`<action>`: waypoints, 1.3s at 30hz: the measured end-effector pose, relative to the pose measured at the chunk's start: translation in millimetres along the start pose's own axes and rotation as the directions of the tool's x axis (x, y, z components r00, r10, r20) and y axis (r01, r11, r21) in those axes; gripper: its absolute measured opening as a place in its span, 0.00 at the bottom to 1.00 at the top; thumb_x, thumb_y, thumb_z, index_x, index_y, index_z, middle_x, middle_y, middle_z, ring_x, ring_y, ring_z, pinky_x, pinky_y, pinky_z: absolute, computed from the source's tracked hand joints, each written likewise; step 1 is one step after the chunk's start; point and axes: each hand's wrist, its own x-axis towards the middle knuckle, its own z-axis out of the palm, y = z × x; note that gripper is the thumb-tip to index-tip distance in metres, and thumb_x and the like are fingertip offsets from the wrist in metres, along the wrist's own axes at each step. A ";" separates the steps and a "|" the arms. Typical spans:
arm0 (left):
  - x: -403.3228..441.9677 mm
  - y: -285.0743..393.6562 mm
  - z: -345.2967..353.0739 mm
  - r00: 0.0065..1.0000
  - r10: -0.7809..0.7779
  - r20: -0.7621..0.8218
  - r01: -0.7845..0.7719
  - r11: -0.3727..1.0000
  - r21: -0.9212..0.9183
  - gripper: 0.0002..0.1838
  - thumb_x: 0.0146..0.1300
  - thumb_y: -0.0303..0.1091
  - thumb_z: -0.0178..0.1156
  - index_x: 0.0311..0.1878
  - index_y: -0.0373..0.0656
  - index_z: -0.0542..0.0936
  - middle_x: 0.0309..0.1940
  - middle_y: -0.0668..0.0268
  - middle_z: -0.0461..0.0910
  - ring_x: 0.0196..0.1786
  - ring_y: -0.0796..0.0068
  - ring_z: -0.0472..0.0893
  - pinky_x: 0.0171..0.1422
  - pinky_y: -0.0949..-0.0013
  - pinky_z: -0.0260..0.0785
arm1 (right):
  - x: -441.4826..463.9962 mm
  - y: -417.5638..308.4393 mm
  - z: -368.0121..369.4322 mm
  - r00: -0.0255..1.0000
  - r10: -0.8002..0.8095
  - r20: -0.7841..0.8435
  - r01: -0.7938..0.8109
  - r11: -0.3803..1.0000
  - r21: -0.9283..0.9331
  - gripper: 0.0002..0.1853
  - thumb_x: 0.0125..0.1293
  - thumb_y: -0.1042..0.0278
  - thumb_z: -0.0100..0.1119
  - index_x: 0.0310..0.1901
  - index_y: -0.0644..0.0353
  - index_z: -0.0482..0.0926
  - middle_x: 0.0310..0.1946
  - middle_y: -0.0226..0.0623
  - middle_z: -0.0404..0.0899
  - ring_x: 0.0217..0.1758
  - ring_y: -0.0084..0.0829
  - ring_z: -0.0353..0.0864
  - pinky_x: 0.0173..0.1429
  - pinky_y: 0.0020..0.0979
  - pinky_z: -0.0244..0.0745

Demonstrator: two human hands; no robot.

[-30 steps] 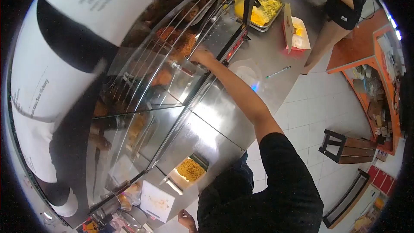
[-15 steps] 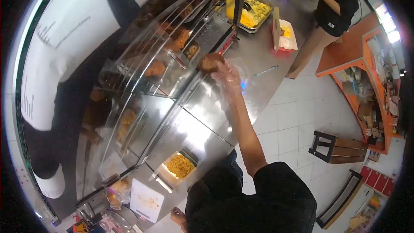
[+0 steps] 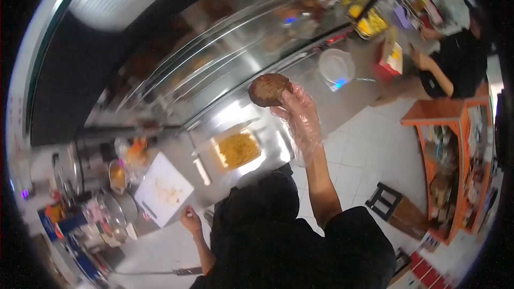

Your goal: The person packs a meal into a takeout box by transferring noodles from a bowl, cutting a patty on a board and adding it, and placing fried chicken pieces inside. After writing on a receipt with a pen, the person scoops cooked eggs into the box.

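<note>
In a clear plastic glove, my right hand pinches a round brown patty by its edge, above the steel counter. Below and to the left of the patty, a rectangular tray holds yellow crumbly food. My left hand, fingers curled in and nothing visible in them, hangs low beside the corner of a white cutting board scattered with crumbs. The patty touches nothing but the glove.
A glass display case of food runs along the counter's far side. Farther right stand a clear round lid or bowl, a red box and a pan of yellow food. A co-worker is near an orange shelf.
My right hand has brought the patty away from the display case edge and nearer to me. The view has swung, showing more of the cutting board; my left hand is now beside it.
</note>
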 end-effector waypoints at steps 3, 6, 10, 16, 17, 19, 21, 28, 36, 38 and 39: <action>0.3 -26.9 2.2 0.997 -0.068 -0.047 0.061 0.988 -0.142 0.07 0.66 0.29 0.59 0.37 0.36 0.83 0.29 0.56 0.81 0.29 0.62 0.81 0.35 0.62 0.74 | -34.0 37.0 56.8 0.993 0.074 0.095 -0.071 0.997 -0.043 0.20 0.70 0.67 0.61 0.60 0.63 0.72 0.52 0.37 0.79 0.51 0.26 0.81 0.50 0.30 0.81; 11.5 -50.5 -12.9 0.996 -0.086 -0.035 0.074 0.961 -0.266 0.07 0.67 0.30 0.59 0.39 0.36 0.83 0.31 0.55 0.82 0.30 0.62 0.81 0.34 0.63 0.74 | -68.0 84.7 112.6 0.971 0.137 0.193 -0.133 0.990 -0.034 0.19 0.70 0.73 0.59 0.59 0.66 0.72 0.53 0.39 0.78 0.51 0.28 0.82 0.51 0.29 0.85; 15.7 -90.5 -47.1 0.986 -0.164 -0.013 0.149 0.925 -0.350 0.09 0.68 0.30 0.59 0.44 0.34 0.82 0.37 0.55 0.84 0.37 0.67 0.83 0.35 0.67 0.76 | -107.4 143.3 180.5 0.938 0.199 0.284 -0.174 0.979 -0.110 0.20 0.68 0.74 0.60 0.60 0.67 0.71 0.53 0.43 0.78 0.52 0.32 0.83 0.54 0.32 0.86; 3.8 -159.0 -58.5 0.971 -0.202 -0.129 0.160 0.948 -0.274 0.09 0.68 0.31 0.60 0.45 0.35 0.83 0.38 0.55 0.84 0.37 0.63 0.84 0.37 0.64 0.76 | -133.4 249.2 233.1 0.914 0.291 0.283 -0.164 0.902 -0.399 0.22 0.67 0.76 0.59 0.63 0.61 0.70 0.54 0.37 0.77 0.52 0.29 0.82 0.51 0.30 0.83; 5.3 -163.1 -61.5 0.976 -0.117 -0.183 0.066 0.963 -0.263 0.10 0.68 0.32 0.60 0.45 0.35 0.83 0.39 0.54 0.84 0.37 0.63 0.84 0.39 0.64 0.76 | -130.2 281.3 227.7 0.895 0.334 0.296 -0.187 0.883 -0.430 0.22 0.67 0.76 0.59 0.63 0.61 0.70 0.54 0.37 0.77 0.52 0.29 0.82 0.51 0.30 0.83; 15.7 -157.9 -70.9 0.981 -0.159 -0.115 0.117 0.945 -0.305 0.09 0.67 0.29 0.60 0.45 0.35 0.82 0.39 0.54 0.83 0.37 0.62 0.83 0.41 0.64 0.75 | -116.3 351.6 209.4 0.864 0.454 0.217 -0.258 0.770 -0.584 0.19 0.68 0.74 0.59 0.60 0.61 0.73 0.52 0.35 0.78 0.49 0.29 0.82 0.51 0.29 0.82; 23.7 -156.0 -72.8 0.968 -0.225 -0.112 0.174 0.921 -0.349 0.08 0.67 0.28 0.59 0.44 0.35 0.82 0.39 0.53 0.83 0.37 0.61 0.83 0.42 0.64 0.75 | -98.9 413.8 188.1 0.845 0.490 0.213 -0.180 0.637 -0.749 0.16 0.67 0.73 0.59 0.56 0.63 0.76 0.49 0.38 0.80 0.47 0.31 0.83 0.49 0.31 0.82; 8.3 -176.6 -77.4 0.938 -0.250 -0.240 0.146 0.913 -0.380 0.06 0.65 0.28 0.61 0.41 0.37 0.82 0.37 0.54 0.83 0.36 0.56 0.83 0.40 0.62 0.75 | -114.4 411.1 182.7 0.764 0.136 0.630 0.630 0.053 -0.775 0.10 0.62 0.68 0.63 0.41 0.64 0.83 0.36 0.53 0.83 0.39 0.50 0.83 0.46 0.42 0.78; 1.1 -189.9 -65.1 0.906 -0.265 -0.329 0.156 0.934 -0.321 0.06 0.65 0.29 0.62 0.41 0.37 0.82 0.35 0.56 0.83 0.35 0.58 0.82 0.39 0.62 0.75 | -105.4 449.8 219.5 0.596 0.348 0.724 0.802 -0.300 -0.516 0.20 0.54 0.65 0.66 0.50 0.58 0.80 0.40 0.45 0.82 0.50 0.52 0.77 0.56 0.46 0.75; 8.1 -182.0 -72.8 0.908 -0.377 -0.182 0.285 0.875 -0.393 0.06 0.65 0.29 0.62 0.41 0.37 0.82 0.35 0.56 0.83 0.34 0.60 0.83 0.39 0.63 0.74 | -96.5 448.7 221.2 0.606 0.424 0.673 0.795 -0.318 -0.516 0.16 0.55 0.66 0.63 0.46 0.60 0.82 0.36 0.44 0.83 0.45 0.50 0.80 0.54 0.44 0.76; 10.6 -181.4 -74.5 0.903 -0.389 -0.183 0.295 0.870 -0.395 0.06 0.65 0.29 0.62 0.41 0.37 0.82 0.35 0.56 0.83 0.34 0.60 0.83 0.39 0.63 0.74 | -90.9 448.5 216.7 0.613 0.416 0.672 0.787 -0.250 -0.563 0.15 0.56 0.68 0.63 0.47 0.60 0.83 0.34 0.44 0.83 0.42 0.48 0.82 0.52 0.41 0.78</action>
